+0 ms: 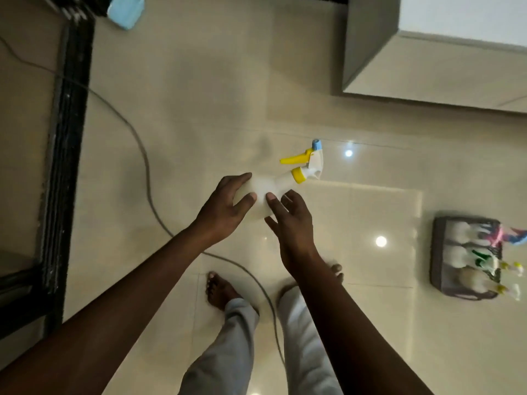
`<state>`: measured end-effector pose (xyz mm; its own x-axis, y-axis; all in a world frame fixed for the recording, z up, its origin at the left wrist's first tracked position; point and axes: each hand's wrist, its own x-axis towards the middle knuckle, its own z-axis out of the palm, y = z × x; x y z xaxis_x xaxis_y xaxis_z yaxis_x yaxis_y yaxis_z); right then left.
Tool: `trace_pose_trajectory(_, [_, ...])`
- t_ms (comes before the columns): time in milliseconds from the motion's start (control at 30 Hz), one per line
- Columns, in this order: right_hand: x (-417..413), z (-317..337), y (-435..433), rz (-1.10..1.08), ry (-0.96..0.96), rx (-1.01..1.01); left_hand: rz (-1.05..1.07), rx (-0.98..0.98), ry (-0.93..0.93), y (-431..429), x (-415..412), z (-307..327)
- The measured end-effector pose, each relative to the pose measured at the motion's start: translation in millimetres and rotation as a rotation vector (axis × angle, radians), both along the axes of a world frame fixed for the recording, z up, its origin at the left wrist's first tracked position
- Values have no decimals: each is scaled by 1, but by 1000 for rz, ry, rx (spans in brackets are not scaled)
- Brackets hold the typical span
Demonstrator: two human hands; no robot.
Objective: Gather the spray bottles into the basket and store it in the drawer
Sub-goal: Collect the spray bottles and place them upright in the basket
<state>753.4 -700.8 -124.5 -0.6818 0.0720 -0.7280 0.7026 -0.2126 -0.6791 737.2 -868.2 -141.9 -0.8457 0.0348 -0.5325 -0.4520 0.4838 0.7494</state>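
A white spray bottle (268,186) with a yellow trigger and collar and a blue nozzle is held above the floor, its head pointing up and to the right. My left hand (225,212) wraps the bottle's body from the left. My right hand (291,220) holds it from the right, thumb on the body. A dark grey basket (437,252) sits on the floor at the right, with three white spray bottles (467,256) lying in it, their coloured heads sticking out past its right rim.
A grey cable (142,155) runs across the glossy beige floor tiles and passes between my bare feet (219,289). A black frame (68,138) stands at the left. A grey cabinet corner (370,44) is at the upper right. A light blue cloth (125,10) lies at top left.
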Motion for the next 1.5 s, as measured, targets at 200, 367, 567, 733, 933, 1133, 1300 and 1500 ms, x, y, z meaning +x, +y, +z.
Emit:
trace_pose_trajectory(200, [0,27,93,-194,82,39,-206,16,44,100,-35,32])
trace_pose_trajectory(367, [9,34,175,-357,134,94,-357,24,67,192,-51,41])
trace_pose_trajectory(567, [29,40,279,-503,116,206,-523,29,39,310,-51,46])
trace_pose_trajectory(733, [53,43,360,-630,114,240,-632,41,-10,401,-44,54])
trace_pose_trajectory(933, [85,33,439,-777,94,288,-768,93,-70,500,-33,48])
trace_pose_trajectory(1133, [109,25,495,-948,31,272,-933,83,-144,584,-26,35])
trace_pose_trajectory(1300, [123,22,536,-1053,-27,276,-1046,81,-178,640,-22,27])
trace_pose_trajectory(1500, [145,-2,577,-1087,-87,337,-1126,92,-222,693,-8,3])
